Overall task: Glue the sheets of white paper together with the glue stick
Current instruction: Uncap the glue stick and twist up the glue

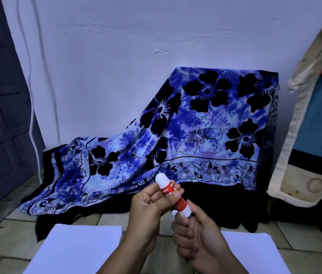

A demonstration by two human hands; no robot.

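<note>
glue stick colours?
Red body, white lettering, white ends on the glue stick; head view, the only one.

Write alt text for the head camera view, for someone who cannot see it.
Two bare hands hold a red and white glue stick up over a tiled floor, the left hand gripping its upper part and the right hand its base. White paper lies on each side; a blue flowered cloth is draped behind.

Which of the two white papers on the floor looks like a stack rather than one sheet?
The left white paper: its far edge shows layered thickness, while the right white paper looks thin.
</note>
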